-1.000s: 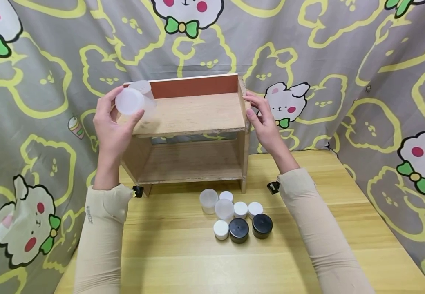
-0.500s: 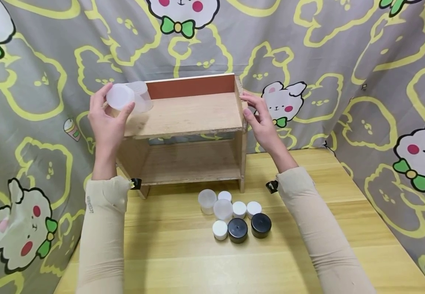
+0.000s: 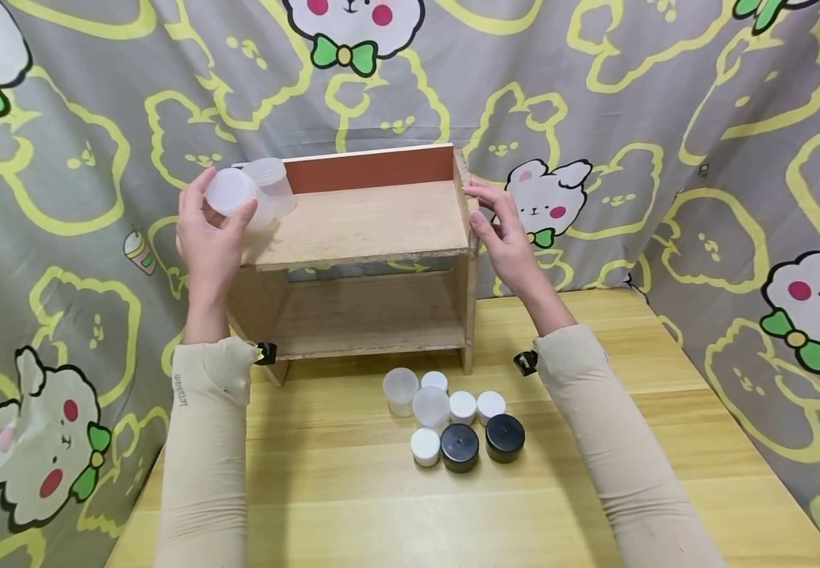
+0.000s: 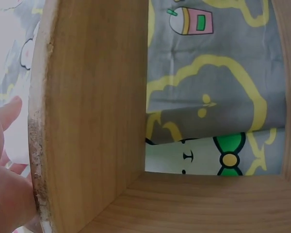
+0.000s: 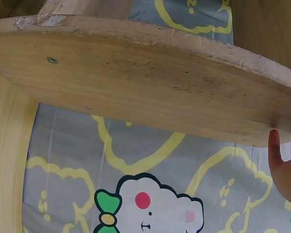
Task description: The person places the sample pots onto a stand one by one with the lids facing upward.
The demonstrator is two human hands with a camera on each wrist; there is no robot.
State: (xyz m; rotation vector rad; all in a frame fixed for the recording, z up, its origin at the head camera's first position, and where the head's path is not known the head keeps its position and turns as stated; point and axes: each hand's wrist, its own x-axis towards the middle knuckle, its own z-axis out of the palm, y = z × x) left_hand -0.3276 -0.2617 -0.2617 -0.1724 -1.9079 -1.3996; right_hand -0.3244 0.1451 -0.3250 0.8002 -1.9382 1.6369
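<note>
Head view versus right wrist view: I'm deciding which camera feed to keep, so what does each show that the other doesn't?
Only the head view shows the left hand holding a translucent container, plus the two black jars and four white jars. Only the right wrist view shows the dark-flecked outer face of the side panel. Both show the right hand, the wooden shelf and the patterned curtain.

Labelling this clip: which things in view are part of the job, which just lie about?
In the job:
- held tub, in the left hand
- second tub beside it
- shelf, right hand at its side
- probably the clear tubs, white jars, black jars

Apparently just there:
- table
- curtain
</note>
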